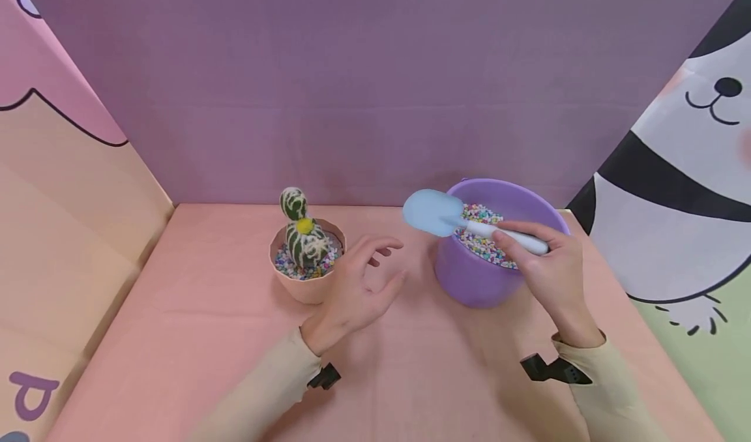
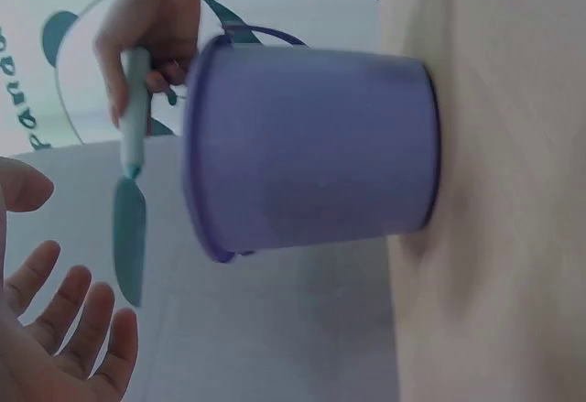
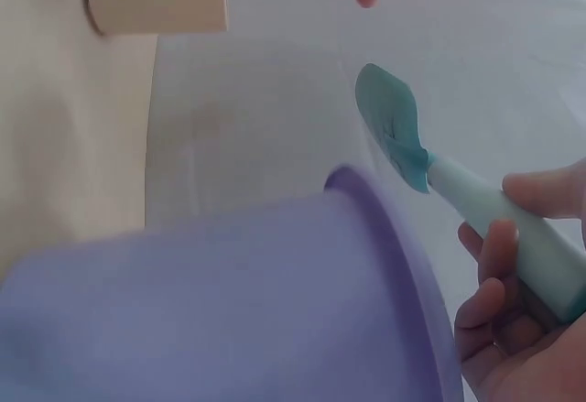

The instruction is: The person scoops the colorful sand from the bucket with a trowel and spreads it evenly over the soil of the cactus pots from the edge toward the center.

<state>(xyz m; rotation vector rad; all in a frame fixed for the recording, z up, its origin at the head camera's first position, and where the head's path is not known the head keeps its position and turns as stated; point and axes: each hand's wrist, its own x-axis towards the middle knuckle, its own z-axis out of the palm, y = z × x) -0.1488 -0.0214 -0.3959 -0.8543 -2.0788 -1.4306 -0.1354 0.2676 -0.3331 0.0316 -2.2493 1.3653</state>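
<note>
My right hand (image 1: 554, 266) grips the pale handle of a light blue hand trowel (image 1: 434, 212) above a purple bucket (image 1: 478, 285). The trowel's blade points left, past the bucket's rim, and appears bare in the right wrist view. Small multicoloured pebbles (image 1: 484, 250) lie inside the bucket. On the left stands a potted cactus (image 1: 306, 246) with a yellow flower, in a peach-coloured pot (image 1: 305, 291) with similar pebbles round its base. Beside the pot, my left hand (image 1: 358, 285) hovers with fingers spread and loosely bent, holding nothing; it overlaps the pot's right edge in the head view.
A pink cloth covers the table (image 1: 193, 364). Behind it rises a purple backdrop (image 1: 375, 90). A printed panel with a panda (image 1: 675, 201) stands on the right, and another printed panel (image 1: 70, 220) on the left. The bucket has a thin purple handle (image 2: 265, 34).
</note>
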